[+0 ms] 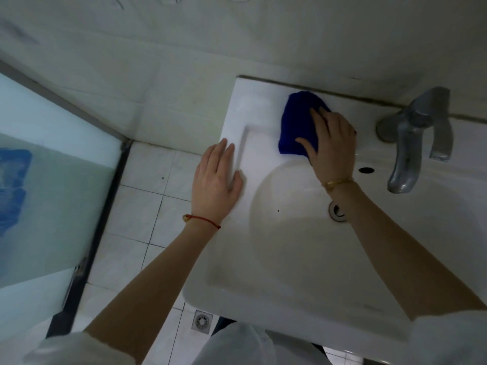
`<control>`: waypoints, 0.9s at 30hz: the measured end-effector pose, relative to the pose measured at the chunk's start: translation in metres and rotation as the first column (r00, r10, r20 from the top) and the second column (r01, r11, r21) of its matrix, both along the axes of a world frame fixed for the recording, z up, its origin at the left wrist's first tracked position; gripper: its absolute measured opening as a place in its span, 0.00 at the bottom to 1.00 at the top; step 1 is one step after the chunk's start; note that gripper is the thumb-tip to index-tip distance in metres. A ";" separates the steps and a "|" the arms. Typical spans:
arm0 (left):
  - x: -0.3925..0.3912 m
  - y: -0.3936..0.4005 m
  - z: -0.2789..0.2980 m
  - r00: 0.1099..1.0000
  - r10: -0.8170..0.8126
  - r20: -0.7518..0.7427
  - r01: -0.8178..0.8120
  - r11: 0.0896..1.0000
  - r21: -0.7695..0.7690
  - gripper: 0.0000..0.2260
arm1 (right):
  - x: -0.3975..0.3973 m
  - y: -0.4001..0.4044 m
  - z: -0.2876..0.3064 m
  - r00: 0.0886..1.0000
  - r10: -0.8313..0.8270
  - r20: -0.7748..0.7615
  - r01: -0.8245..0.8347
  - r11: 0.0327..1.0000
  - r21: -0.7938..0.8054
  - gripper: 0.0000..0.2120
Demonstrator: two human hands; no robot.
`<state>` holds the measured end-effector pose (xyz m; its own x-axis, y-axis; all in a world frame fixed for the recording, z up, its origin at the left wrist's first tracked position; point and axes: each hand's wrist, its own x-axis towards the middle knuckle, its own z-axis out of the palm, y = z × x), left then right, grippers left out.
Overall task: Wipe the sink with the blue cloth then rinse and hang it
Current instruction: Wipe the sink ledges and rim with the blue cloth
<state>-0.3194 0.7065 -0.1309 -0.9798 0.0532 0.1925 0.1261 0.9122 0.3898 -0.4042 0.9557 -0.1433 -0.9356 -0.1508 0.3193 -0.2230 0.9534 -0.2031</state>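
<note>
A white ceramic sink fills the right half of the view, its round basin holding a metal drain. The blue cloth lies bunched on the sink's flat back-left ledge. My right hand presses flat on the cloth's right side, fingers spread over it. On the sink's left rim rests my left hand, palm down, fingers together, holding nothing. A grey metal tap stands at the back right, no water running.
A tiled wall runs just behind the sink. White floor tiles with a square floor drain lie to the left and below. A frosted glass door with a dark frame stands at the far left. An overflow hole sits beneath the tap.
</note>
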 end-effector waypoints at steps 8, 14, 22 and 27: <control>-0.001 0.000 -0.001 1.000 0.008 0.015 -0.008 1.000 -0.009 0.23 | -0.029 -0.069 0.002 0.978 0.211 -0.004 -0.208 0.968 0.140 0.32; 0.000 -0.003 -0.003 1.000 -0.001 0.006 0.001 1.000 0.014 0.23 | -0.017 -0.013 -0.001 0.991 0.130 -0.012 -0.129 0.988 0.090 0.28; -0.001 0.000 -0.002 1.000 0.006 0.019 -0.006 1.000 0.009 0.23 | -0.038 -0.070 0.002 0.982 0.186 0.016 -0.186 0.975 0.120 0.28; 0.000 -0.003 0.000 1.000 0.013 -0.004 -0.013 1.000 0.024 0.23 | -0.037 -0.049 -0.002 0.960 0.278 -0.029 -0.272 0.955 0.121 0.26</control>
<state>-0.3194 0.7035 -0.1313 -0.9796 0.0361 0.1977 0.1162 0.9043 0.4107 -0.4412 0.9067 -0.1456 -0.8378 -0.4381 0.3257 -0.4861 0.8702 -0.0800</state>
